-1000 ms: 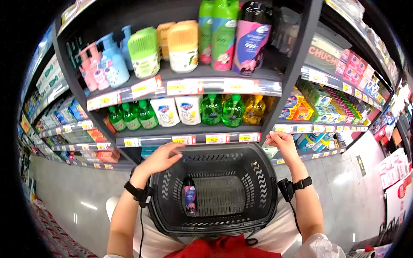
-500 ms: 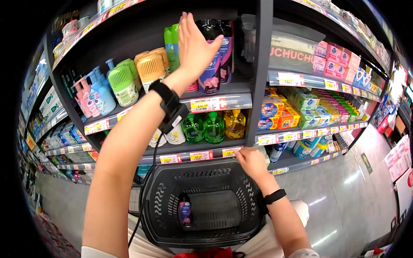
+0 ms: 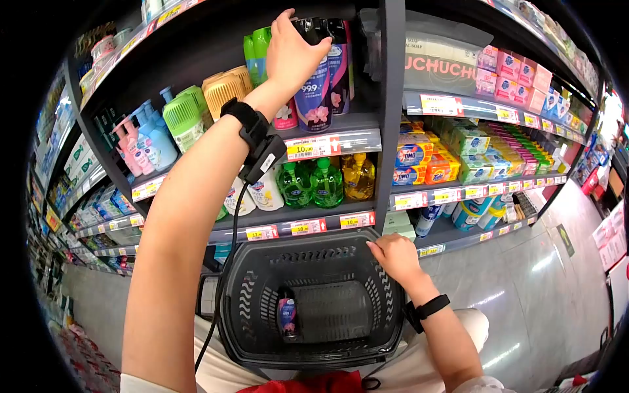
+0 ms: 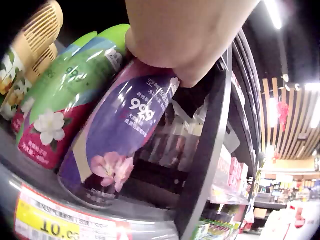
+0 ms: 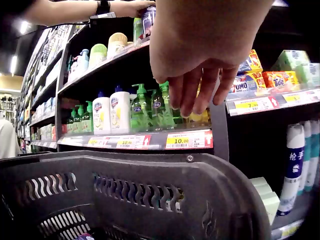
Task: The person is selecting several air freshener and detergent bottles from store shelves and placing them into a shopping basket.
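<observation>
On the upper shelf, the left hand [image 3: 291, 62] grips a purple-and-blue bottle [image 3: 315, 98] around its top. The left wrist view has this hand [image 4: 185, 35] over the upper end of the bottle [image 4: 120, 135], which stands by the shelf's front edge; the fingertips are mostly hidden. Above the right rim of the black basket [image 3: 386, 321] is the right hand [image 3: 396, 257], holding nothing. Its fingers hang loosely bent in the right wrist view [image 5: 200, 65]. A similar purple bottle [image 3: 287, 314] lies inside the basket.
Green bottles [image 4: 60, 105] stand left of the gripped bottle, and a dark upright divider [image 3: 393, 98] rises to its right. Below are pump bottles [image 3: 325, 183] on the lower shelf [image 3: 308, 223]. Boxed soaps [image 3: 413, 154] fill the neighbouring bay.
The left hand has risen from beside the basket to the upper shelf, and its fingers have closed round the bottle's top. The right hand has moved from the basket's far right side to its rim.
</observation>
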`<state>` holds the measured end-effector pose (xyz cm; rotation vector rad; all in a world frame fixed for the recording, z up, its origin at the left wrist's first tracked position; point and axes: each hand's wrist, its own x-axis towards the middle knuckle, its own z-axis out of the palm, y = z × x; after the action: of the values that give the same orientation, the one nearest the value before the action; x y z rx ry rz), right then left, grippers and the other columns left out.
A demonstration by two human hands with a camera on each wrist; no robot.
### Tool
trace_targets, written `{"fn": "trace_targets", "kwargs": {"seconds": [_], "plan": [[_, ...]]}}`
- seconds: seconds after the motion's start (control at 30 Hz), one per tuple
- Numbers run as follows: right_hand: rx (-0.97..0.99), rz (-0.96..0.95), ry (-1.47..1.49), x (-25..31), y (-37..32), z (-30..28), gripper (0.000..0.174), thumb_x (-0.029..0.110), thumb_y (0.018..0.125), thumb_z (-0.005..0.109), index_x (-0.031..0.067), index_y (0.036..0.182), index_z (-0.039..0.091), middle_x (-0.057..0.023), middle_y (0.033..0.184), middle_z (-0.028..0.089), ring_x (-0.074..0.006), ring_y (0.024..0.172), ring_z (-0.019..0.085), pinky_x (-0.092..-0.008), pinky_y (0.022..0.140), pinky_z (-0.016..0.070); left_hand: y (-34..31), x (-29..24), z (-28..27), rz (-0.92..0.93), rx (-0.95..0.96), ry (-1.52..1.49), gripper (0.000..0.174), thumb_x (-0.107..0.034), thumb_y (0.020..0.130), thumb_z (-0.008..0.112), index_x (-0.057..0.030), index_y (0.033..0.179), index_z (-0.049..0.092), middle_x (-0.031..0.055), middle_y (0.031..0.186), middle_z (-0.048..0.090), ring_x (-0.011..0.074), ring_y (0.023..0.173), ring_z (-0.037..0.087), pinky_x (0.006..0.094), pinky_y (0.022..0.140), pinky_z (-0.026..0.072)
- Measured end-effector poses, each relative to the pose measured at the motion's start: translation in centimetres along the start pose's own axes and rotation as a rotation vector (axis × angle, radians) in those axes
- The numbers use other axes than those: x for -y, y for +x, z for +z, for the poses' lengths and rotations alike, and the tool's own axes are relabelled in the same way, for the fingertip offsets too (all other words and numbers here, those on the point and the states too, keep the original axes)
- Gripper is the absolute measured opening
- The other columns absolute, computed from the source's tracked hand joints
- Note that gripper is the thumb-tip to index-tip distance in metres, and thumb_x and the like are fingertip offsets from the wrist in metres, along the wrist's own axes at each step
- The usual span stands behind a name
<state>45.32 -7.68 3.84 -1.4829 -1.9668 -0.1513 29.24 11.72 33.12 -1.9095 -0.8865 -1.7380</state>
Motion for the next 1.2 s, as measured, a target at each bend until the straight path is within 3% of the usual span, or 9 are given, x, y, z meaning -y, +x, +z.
{"fn": "trace_targets", "kwargs": {"seconds": [0.1,0.27,0.4,0.57,0.8,0.97,1.03,1.17,1.2], "plan": [[0.003,0.014,0.002,0.3,-0.1,0.1,0.030,0.026,0.081,0.060,0.0047,0.060,0.058,-0.0113,0.063,0.059,-0.0295,0.063,0.058,-0.0400,0.059,0.0477,-0.4,-0.1,-0.4,-0.041,-0.042,-0.055,0.081,-0.032,0.063,0.075,0.0040,0.124,0.036,0.0228,0.116,0.049,0.0351,0.105,0.053,0.0381,0.089,0.0441],[0.004,-0.026,0.017,0.5,-0.1,0.8,0.032,0.027,0.081,0.060,0.0047,0.059,0.058,-0.0112,0.062,0.059,-0.0296,0.063,0.058,-0.0400,0.058,0.0475,-0.9,0.1,-1.5,-0.320,0.199,-0.276,0.081,-0.038,0.062,0.078,0.0049,0.119,0.039,0.0210,0.110,0.057,0.0291,0.102,0.057,0.0347,0.087,0.0454],[0.025,-0.009,0.007,0.7,-0.1,1.0,0.032,0.026,0.081,0.060,0.0046,0.058,0.057,-0.0113,0.061,0.059,-0.0296,0.063,0.059,-0.0400,0.058,0.0474,-1.8,-1.1,-3.1,-0.335,0.271,-0.326,0.079,-0.038,0.062,0.078,0.0046,0.117,0.041,0.0189,0.106,0.059,0.0267,0.097,0.059,0.0329,0.085,0.0465],[0.034,-0.021,0.025,1.0,0.1,1.0,0.030,0.026,0.081,0.060,0.0049,0.059,0.058,-0.0110,0.063,0.059,-0.0294,0.064,0.059,-0.0399,0.059,0.0477,-4.2,-2.7,-4.5,-0.174,0.116,-0.466,0.073,-0.027,0.064,0.080,0.0043,0.117,0.040,0.0164,0.103,0.059,0.0230,0.094,0.058,0.0320,0.084,0.0464],[0.012,-0.039,0.055,1.9,0.3,0.7,0.026,0.025,0.081,0.060,0.0051,0.064,0.060,-0.0098,0.065,0.061,-0.0289,0.067,0.060,-0.0391,0.061,0.0480,-6.9,-4.6,-6.2,0.000,0.180,-0.546,0.076,-0.015,0.065,0.080,-0.0020,0.124,0.034,0.0130,0.108,0.054,0.0203,0.098,0.057,0.0299,0.085,0.0464],[-0.083,-0.033,0.235,3.5,1.0,-0.8,0.024,0.020,0.083,0.058,0.0041,0.101,0.057,-0.0147,0.095,0.060,-0.0326,0.082,0.058,-0.0378,0.070,0.0487,-7.9,-7.2,-8.6,-0.146,0.252,-0.821,0.079,-0.013,0.062,0.082,-0.0044,0.124,0.034,0.0120,0.109,0.053,0.0203,0.099,0.056,0.0303,0.083,0.0473],[-0.159,0.004,0.313,3.8,1.4,-0.7,0.030,0.019,0.084,0.057,0.0029,0.109,0.052,-0.0162,0.103,0.056,-0.0325,0.087,0.057,-0.0370,0.075,0.0473,-8.3,-7.3,-9.4,0.015,0.240,-0.643,0.082,-0.007,0.066,0.078,-0.0057,0.130,0.027,0.0132,0.115,0.050,0.0213,0.101,0.056,0.0327,0.087,0.0481],[-0.385,0.201,0.688,3.3,1.9,0.4,0.038,0.016,0.088,0.052,-0.0013,0.119,0.042,-0.0168,0.116,0.047,-0.0285,0.101,0.053,-0.0344,0.085,0.0420,-12.0,-9.4,-11.9,-0.292,0.292,-0.873,0.079,-0.009,0.062,0.080,-0.0033,0.125,0.033,0.0110,0.113,0.051,0.0178,0.103,0.053,0.0303,0.088,0.0440],[-0.413,0.285,0.840,3.3,1.9,0.9,0.036,0.025,0.094,0.042,-0.0007,0.119,0.043,-0.0135,0.115,0.051,-0.0247,0.100,0.054,-0.0336,0.086,0.0406,-13.1,-9.6,-12.4,-0.384,0.315,-0.942,0.077,-0.008,0.064,0.079,-0.0032,0.125,0.033,0.0106,0.112,0.051,0.0172,0.102,0.053,0.0300,0.089,0.0436]]}}
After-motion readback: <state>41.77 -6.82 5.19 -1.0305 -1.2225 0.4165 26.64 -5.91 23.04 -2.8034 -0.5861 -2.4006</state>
